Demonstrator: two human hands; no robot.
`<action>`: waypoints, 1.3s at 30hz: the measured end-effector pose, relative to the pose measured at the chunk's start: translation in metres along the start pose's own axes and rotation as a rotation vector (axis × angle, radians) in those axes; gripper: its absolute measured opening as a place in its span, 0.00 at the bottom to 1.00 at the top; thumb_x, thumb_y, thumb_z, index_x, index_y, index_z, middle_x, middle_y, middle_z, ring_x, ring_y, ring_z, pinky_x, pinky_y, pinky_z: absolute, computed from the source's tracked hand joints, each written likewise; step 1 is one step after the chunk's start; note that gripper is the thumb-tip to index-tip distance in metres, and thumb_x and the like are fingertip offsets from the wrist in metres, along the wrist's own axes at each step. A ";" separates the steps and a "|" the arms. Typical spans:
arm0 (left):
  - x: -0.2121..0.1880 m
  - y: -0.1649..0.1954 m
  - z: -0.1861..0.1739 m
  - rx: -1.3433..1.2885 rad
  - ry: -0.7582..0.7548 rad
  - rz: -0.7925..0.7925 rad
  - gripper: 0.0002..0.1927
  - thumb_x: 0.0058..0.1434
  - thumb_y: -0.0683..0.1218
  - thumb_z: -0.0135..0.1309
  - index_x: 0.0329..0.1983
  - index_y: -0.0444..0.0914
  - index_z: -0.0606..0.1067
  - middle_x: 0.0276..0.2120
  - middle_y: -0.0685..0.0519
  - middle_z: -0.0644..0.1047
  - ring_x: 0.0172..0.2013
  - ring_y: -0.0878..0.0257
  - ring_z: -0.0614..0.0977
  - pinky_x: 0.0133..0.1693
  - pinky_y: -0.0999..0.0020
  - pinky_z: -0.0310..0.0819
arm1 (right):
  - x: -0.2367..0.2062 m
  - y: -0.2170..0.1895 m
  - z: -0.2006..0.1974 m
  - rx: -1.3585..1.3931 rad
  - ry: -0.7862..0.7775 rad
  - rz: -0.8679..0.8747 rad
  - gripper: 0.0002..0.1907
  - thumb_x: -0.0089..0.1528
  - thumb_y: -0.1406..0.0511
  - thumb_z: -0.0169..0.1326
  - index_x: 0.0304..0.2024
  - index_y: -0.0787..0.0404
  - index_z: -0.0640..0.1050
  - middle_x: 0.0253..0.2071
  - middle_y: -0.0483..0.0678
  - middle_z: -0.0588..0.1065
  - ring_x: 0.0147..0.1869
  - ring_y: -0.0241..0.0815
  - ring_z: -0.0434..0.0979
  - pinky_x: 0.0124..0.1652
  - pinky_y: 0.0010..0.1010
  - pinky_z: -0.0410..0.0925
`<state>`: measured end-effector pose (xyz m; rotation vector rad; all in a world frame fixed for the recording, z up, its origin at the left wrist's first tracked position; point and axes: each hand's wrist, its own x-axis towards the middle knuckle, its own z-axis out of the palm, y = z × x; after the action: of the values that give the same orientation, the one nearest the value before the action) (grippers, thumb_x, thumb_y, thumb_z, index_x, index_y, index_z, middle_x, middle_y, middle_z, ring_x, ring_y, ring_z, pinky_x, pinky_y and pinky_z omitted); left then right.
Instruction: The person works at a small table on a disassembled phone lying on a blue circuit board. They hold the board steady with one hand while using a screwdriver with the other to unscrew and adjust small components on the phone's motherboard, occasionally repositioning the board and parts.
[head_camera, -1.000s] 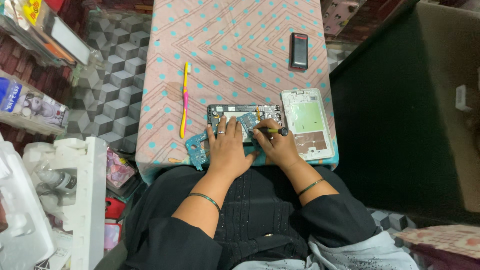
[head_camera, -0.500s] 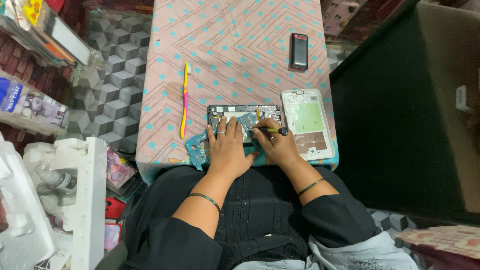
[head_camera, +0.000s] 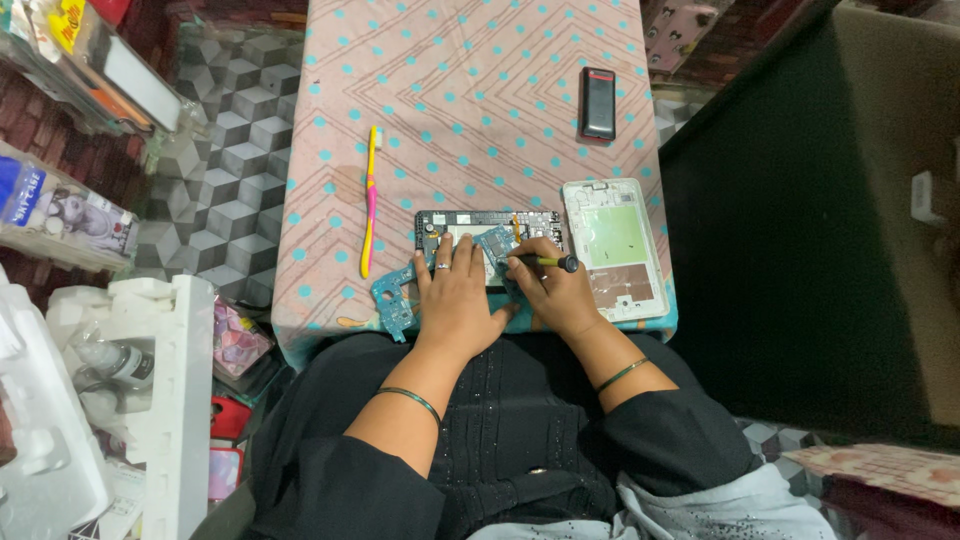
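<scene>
Where the patterned cloth covers it, the bench (head_camera: 470, 90) carries all the listed items, largest first. Opened tablet body (head_camera: 488, 232): dark, circuit side up, long axis running left to right, at the near edge directly ahead of the person. White back cover (head_camera: 614, 245): just beside the tablet's right end, inner face up, long axis pointing away. Left hand (head_camera: 457, 295): spread flat, palm down, pressing on the tablet's near left part and holding nothing. Right hand (head_camera: 555, 292): closed around a slim screwdriver (head_camera: 545, 262), whose shaft lies nearly level with its tip pointing left onto the board, so the working spot sits just left of this hand, between the two hands. Blue circuit piece (head_camera: 392, 298): left of the left hand. Yellow-and-pink toothbrush (head_camera: 369, 200): further left, lengthwise away. Small dark phone (head_camera: 598, 103): far right, well apart.
</scene>
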<state>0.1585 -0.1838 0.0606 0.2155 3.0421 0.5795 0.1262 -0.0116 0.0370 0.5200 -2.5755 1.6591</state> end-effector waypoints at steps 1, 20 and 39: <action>0.000 0.000 0.000 0.002 -0.002 0.001 0.51 0.49 0.65 0.65 0.68 0.30 0.64 0.71 0.42 0.59 0.72 0.45 0.53 0.68 0.34 0.36 | 0.000 0.001 0.000 -0.004 -0.001 -0.006 0.09 0.66 0.68 0.57 0.47 0.65 0.75 0.39 0.49 0.80 0.42 0.40 0.86 0.40 0.29 0.77; -0.001 0.000 0.000 0.014 -0.027 -0.020 0.51 0.49 0.65 0.65 0.68 0.31 0.63 0.71 0.43 0.59 0.73 0.46 0.52 0.68 0.35 0.35 | 0.002 0.007 0.002 0.041 -0.003 0.073 0.08 0.67 0.68 0.55 0.47 0.65 0.74 0.39 0.51 0.80 0.43 0.40 0.86 0.40 0.28 0.77; -0.003 -0.001 0.003 0.000 -0.006 -0.009 0.51 0.49 0.65 0.65 0.68 0.31 0.64 0.70 0.41 0.59 0.72 0.45 0.52 0.68 0.34 0.35 | -0.002 0.003 0.000 0.017 -0.009 0.021 0.08 0.66 0.69 0.56 0.47 0.65 0.74 0.39 0.51 0.81 0.43 0.40 0.86 0.40 0.28 0.77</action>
<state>0.1614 -0.1837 0.0574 0.2027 3.0355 0.5779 0.1274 -0.0099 0.0335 0.5044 -2.5844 1.6897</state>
